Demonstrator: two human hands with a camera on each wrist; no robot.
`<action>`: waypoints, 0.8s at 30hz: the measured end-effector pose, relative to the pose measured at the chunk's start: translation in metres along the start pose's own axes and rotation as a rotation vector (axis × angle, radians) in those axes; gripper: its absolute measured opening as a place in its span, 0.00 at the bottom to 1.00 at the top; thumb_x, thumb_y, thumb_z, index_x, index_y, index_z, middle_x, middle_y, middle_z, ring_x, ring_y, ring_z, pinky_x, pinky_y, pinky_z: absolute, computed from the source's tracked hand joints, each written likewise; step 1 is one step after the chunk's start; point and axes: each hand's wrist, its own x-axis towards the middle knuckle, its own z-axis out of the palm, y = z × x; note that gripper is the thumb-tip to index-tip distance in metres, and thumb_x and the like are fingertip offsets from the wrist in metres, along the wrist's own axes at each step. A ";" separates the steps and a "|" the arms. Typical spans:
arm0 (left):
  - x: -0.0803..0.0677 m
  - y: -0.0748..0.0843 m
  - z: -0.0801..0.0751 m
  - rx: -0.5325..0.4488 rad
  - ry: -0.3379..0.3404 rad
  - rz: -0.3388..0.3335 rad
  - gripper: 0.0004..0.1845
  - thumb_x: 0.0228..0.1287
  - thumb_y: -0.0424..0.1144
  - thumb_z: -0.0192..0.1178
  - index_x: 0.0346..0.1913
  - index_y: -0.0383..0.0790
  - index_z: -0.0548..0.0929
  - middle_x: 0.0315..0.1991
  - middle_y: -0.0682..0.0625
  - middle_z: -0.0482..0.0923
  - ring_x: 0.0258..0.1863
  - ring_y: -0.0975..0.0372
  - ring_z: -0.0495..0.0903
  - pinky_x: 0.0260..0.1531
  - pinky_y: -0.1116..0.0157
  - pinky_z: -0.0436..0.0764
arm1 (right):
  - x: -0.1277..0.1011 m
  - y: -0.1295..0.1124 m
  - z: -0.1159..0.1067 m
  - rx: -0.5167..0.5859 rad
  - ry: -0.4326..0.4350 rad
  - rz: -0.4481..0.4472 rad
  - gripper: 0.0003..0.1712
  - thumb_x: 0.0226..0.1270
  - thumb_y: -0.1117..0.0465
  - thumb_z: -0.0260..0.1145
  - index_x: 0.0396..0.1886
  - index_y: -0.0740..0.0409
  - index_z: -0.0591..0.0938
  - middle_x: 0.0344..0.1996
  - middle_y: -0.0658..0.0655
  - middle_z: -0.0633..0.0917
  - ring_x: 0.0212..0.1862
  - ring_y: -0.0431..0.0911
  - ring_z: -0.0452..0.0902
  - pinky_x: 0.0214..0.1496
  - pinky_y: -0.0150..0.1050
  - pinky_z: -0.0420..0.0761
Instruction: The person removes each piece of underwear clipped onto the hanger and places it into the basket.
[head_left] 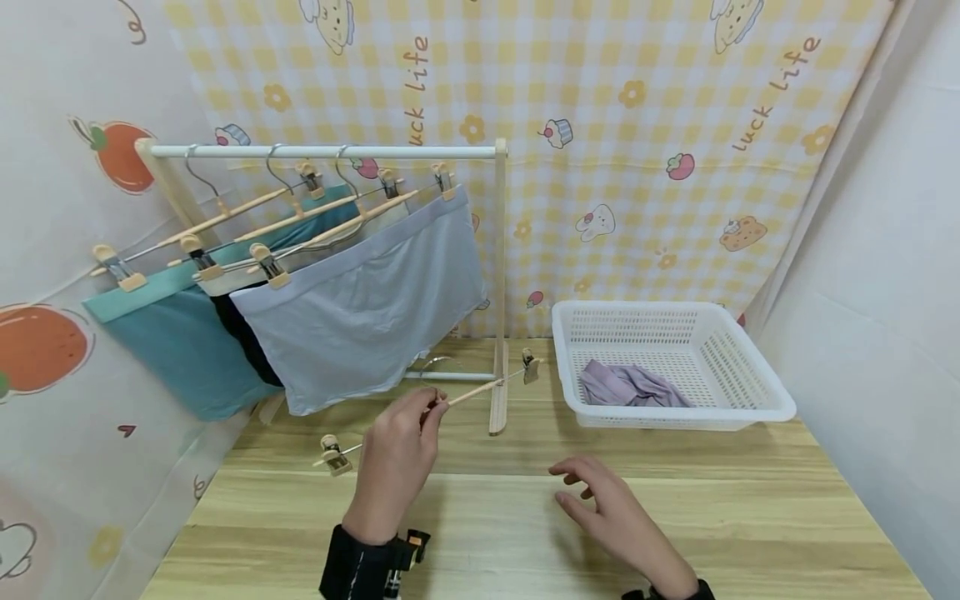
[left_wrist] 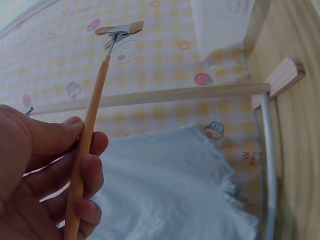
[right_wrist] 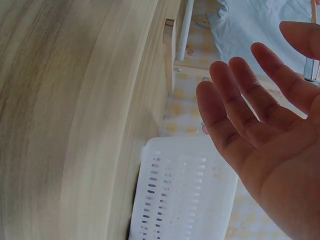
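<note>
Nearest, the two hands are well apart above the table [head_left: 750, 517]: the right hand [head_left: 611, 512] has its fingers loosely bent and holds nothing, while the left hand [head_left: 401, 454] grips a wooden clip hanger [head_left: 474, 393] between thumb and fingers. The hanger runs crosswise through that grasp, one clip [head_left: 335, 457] sticking out to the left of the hand and the other clip [head_left: 529, 367] reaching out to the right and farther off, well apart from the right hand. Beyond the right hand, a white basket [head_left: 675, 416] sits on the table with a crumpled lilac garment [head_left: 633, 386] inside (neither hand touches it). Farther left stands a rack [head_left: 500, 267] with wooden posts and a pale top rail, from which three more clip hangers hang; the nearest carries a pale blue garment [head_left: 375, 308], the farthest a teal one [head_left: 187, 350], and white and black cloth shows between them, mostly hidden. Behind everything hangs a yellow-checked backdrop [head_left: 637, 208] printed with flowers, strawberries and cupcakes.
</note>
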 end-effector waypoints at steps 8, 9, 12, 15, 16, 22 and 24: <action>0.030 -0.005 -0.024 0.051 0.002 -0.043 0.05 0.74 0.30 0.69 0.47 0.32 0.90 0.39 0.42 0.90 0.31 0.53 0.89 0.26 0.56 0.87 | -0.006 0.005 0.001 -0.016 0.046 0.030 0.16 0.71 0.66 0.74 0.56 0.53 0.87 0.52 0.50 0.89 0.47 0.45 0.86 0.41 0.35 0.85; 0.034 -0.006 -0.027 0.061 0.006 -0.049 0.05 0.74 0.31 0.69 0.47 0.32 0.90 0.39 0.41 0.91 0.31 0.52 0.90 0.26 0.55 0.87 | -0.006 0.005 0.001 -0.020 0.048 0.034 0.16 0.71 0.66 0.74 0.56 0.52 0.87 0.52 0.49 0.89 0.47 0.44 0.86 0.41 0.35 0.85; 0.046 -0.007 -0.036 0.086 0.024 -0.069 0.06 0.74 0.31 0.68 0.47 0.31 0.90 0.40 0.40 0.91 0.32 0.49 0.90 0.26 0.51 0.87 | -0.008 0.007 -0.001 -0.022 0.055 0.046 0.15 0.71 0.66 0.74 0.56 0.54 0.87 0.52 0.49 0.89 0.47 0.44 0.86 0.41 0.35 0.86; 0.057 -0.007 -0.044 0.108 0.040 -0.079 0.06 0.75 0.30 0.67 0.48 0.30 0.90 0.41 0.39 0.91 0.32 0.48 0.90 0.26 0.48 0.87 | -0.009 0.008 -0.002 -0.023 0.065 0.049 0.15 0.70 0.67 0.75 0.55 0.55 0.87 0.52 0.49 0.89 0.47 0.44 0.86 0.41 0.35 0.86; 0.061 -0.007 -0.047 0.112 0.043 -0.080 0.06 0.76 0.30 0.67 0.48 0.30 0.90 0.41 0.39 0.91 0.32 0.47 0.90 0.26 0.47 0.87 | -0.009 0.009 -0.002 -0.022 0.067 0.049 0.15 0.70 0.67 0.75 0.55 0.55 0.87 0.51 0.49 0.89 0.47 0.44 0.86 0.41 0.35 0.86; 0.083 -0.005 -0.061 0.152 0.027 -0.087 0.09 0.78 0.30 0.64 0.49 0.28 0.91 0.39 0.36 0.90 0.30 0.45 0.88 0.25 0.47 0.85 | -0.011 0.010 -0.005 -0.014 0.054 0.054 0.14 0.71 0.67 0.74 0.54 0.55 0.87 0.51 0.50 0.89 0.47 0.46 0.86 0.40 0.36 0.86; 0.092 -0.005 -0.066 0.169 0.024 -0.089 0.09 0.79 0.31 0.62 0.49 0.28 0.91 0.37 0.36 0.89 0.28 0.45 0.87 0.23 0.46 0.84 | -0.011 0.010 -0.006 -0.013 0.047 0.059 0.14 0.72 0.67 0.74 0.55 0.55 0.87 0.51 0.50 0.89 0.47 0.46 0.86 0.40 0.36 0.86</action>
